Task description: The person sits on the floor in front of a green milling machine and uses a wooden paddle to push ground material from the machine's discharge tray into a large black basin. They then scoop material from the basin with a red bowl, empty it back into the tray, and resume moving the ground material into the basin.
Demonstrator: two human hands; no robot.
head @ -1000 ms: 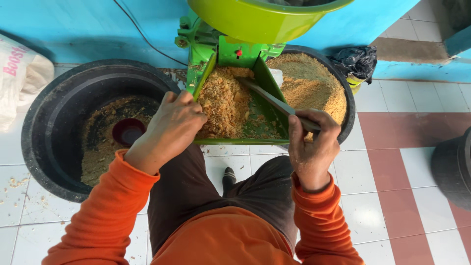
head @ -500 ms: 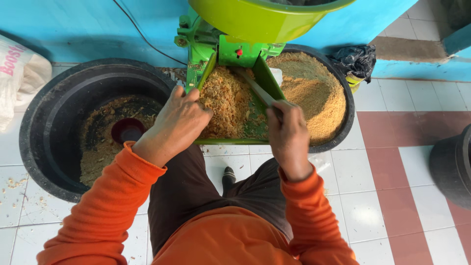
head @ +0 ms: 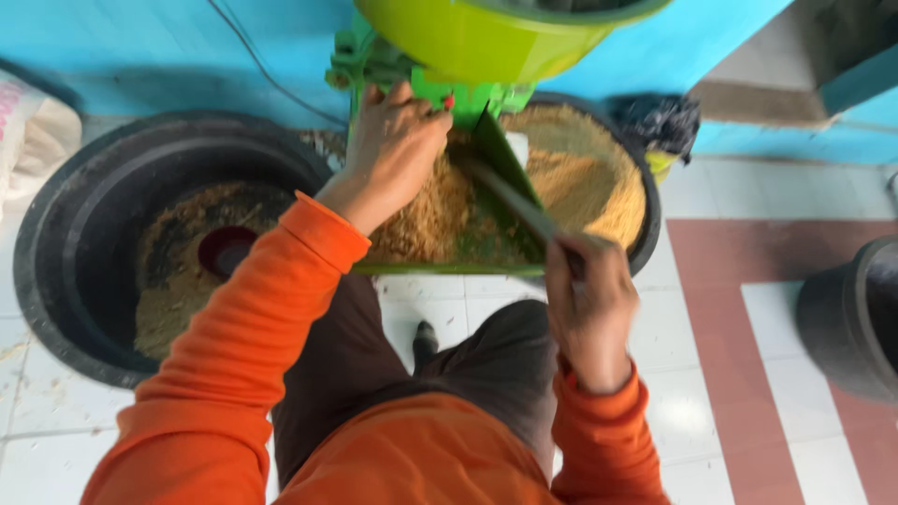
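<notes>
the left hand [head: 398,140] reaches far up the green chute [head: 449,266] of the grinding machine [head: 412,79], its fingers bent and pressing into the yellow-brown ground meal [head: 421,220] right under the machine's outlet; it is not closed around anything, just cupped over the loose meal. the right hand [head: 589,304] is nearer, at the chute's right near corner, clenched around the handle end of a long flat stick [head: 510,196]. the stick runs from that fist up and to the left across the meal, its far end close to the left hand; the motion blur hides whether the tip is touching the meal or the chute wall.

the meal lies piled on the sloping chute, mostly on its left half. above it sits the machine's lime-green hopper [head: 496,33]. right of the chute, and partly behind it, a black tub [head: 645,220] holds a heap of the same meal. to the left stands a bigger black tub [head: 56,243] with a thinner layer of meal and a dark red bowl [head: 224,251] in it. both arms wear orange sleeves [head: 243,355]. the floor [head: 711,309] is tiled white and red, and another dark container [head: 851,318] stands at the right edge.
</notes>
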